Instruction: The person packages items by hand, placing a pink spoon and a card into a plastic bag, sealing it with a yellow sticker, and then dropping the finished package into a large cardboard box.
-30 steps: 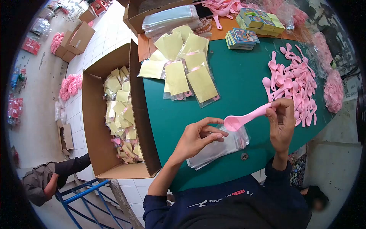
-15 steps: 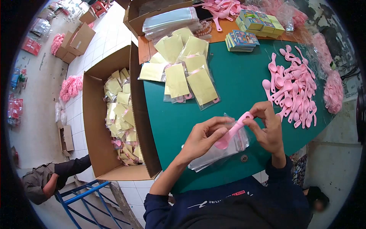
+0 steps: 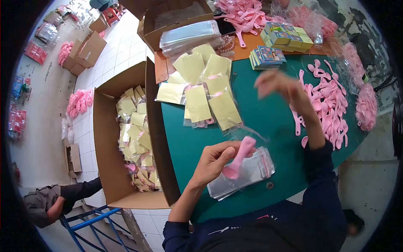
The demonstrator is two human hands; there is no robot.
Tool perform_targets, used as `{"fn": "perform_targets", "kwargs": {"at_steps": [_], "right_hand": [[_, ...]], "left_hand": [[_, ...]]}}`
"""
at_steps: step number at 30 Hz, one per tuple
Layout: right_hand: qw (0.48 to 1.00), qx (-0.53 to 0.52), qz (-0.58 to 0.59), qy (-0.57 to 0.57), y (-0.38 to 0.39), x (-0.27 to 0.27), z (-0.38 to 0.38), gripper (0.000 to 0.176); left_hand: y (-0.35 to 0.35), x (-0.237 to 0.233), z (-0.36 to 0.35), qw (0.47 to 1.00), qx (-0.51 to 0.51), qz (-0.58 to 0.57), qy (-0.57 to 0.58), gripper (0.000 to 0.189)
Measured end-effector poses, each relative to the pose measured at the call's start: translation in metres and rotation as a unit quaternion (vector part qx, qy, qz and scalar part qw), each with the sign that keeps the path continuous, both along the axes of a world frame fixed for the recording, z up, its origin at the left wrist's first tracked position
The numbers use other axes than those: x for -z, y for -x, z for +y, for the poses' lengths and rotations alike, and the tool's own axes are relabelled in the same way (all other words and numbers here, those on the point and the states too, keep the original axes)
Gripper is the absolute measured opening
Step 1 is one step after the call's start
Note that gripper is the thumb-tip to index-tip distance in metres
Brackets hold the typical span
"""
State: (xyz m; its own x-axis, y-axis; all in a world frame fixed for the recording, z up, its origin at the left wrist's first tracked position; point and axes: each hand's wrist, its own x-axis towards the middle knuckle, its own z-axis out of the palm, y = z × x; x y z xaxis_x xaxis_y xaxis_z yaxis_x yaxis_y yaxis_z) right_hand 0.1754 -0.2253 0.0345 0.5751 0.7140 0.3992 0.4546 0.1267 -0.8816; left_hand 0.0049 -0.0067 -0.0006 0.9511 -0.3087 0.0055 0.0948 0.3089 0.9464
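A pink plastic spoon (image 3: 240, 160) is pinched in my left hand (image 3: 215, 163), its bowl tilted toward me. A clear plastic bag (image 3: 252, 131) sticks out beyond those fingers. Under this hand, a stack of clear bags (image 3: 239, 181) lies on the green table (image 3: 268, 113). My right hand (image 3: 282, 89), smeared by motion, hovers over the table just short of a small stack of printed cards (image 3: 266, 58). To its right spreads a heap of loose pink spoons (image 3: 326, 107).
Filled bags with yellow cards (image 3: 199, 103) lie at the table's left. A large cardboard box (image 3: 121, 199) beside it holds many more. More cards (image 3: 287, 35), packed clear bags (image 3: 189, 35) and pink spoons (image 3: 243, 21) sit at the back. Another person (image 3: 46, 206) is at lower left.
My right hand has let go of the spoon's handle and moved up toward the cards. My left hand keeps the spoon, now lower and more upright.
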Motion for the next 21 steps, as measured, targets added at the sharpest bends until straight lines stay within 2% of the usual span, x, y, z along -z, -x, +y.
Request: {"fn": "perform_targets", "kwargs": {"at_steps": [1, 2, 3, 4, 6, 9, 10, 12, 13, 15, 18, 20, 21], "right_hand": [[0.988, 0.117, -0.025, 0.093, -0.032, -0.002, -0.011, 0.041], [0.931, 0.303, -0.121, 0.162, -0.076, 0.027, -0.025, 0.039], [0.875, 0.399, -0.145, 0.234, -0.099, 0.034, -0.032, 0.04], [0.802, 0.488, -0.165, 0.302, -0.118, 0.04, -0.039, 0.041], [0.772, 0.477, -0.106, 0.406, -0.153, 0.061, -0.059, 0.045], [0.756, 0.492, -0.134, 0.412, -0.161, 0.089, -0.058, 0.045], [0.743, 0.518, -0.201, 0.373, -0.16, 0.089, -0.056, 0.043], [0.703, 0.56, -0.327, 0.291, -0.152, 0.095, -0.053, 0.039], [0.718, 0.55, -0.317, 0.286, -0.15, 0.095, -0.053, 0.036], [0.743, 0.532, -0.3, 0.273, -0.149, 0.088, -0.055, 0.031], [0.828, 0.49, -0.091, 0.257, -0.116, 0.051, -0.042, 0.025], [0.934, 0.327, 0.053, 0.132, -0.077, 0.024, -0.037, 0.023], [0.951, 0.279, 0.079, 0.101, -0.045, 0.004, -0.028, 0.02]], "left_hand": [[0.002, 0.001, 0.004, 1.0, -0.003, 0.008, -0.002, 0.034], [0.005, 0.002, 0.006, 1.0, -0.007, 0.015, -0.004, 0.034], [0.005, 0.003, 0.008, 1.0, -0.01, 0.022, -0.006, 0.034], [0.004, 0.005, 0.007, 1.0, -0.015, -0.025, -0.001, 0.034], [0.0, 0.009, 0.005, 0.992, -0.024, -0.12, 0.01, 0.034], [0.001, 0.005, 0.006, 0.987, 0.011, -0.153, 0.051, 0.034], [0.001, 0.005, 0.006, 0.985, 0.003, -0.159, 0.072, 0.031], [0.001, 0.003, 0.007, 0.99, 0.021, -0.136, 0.017, 0.029], [0.001, 0.001, 0.007, 0.992, 0.031, -0.124, -0.011, 0.029], [0.002, -0.002, 0.012, 0.999, 0.017, -0.04, 0.004, 0.029], [0.001, -0.007, 0.012, 0.999, 0.0, 0.044, 0.001, 0.032], [-0.002, -0.01, 0.01, 0.996, -0.017, 0.084, -0.007, 0.035], [-0.003, -0.01, 0.01, 0.995, -0.015, 0.096, -0.007, 0.035]]}}
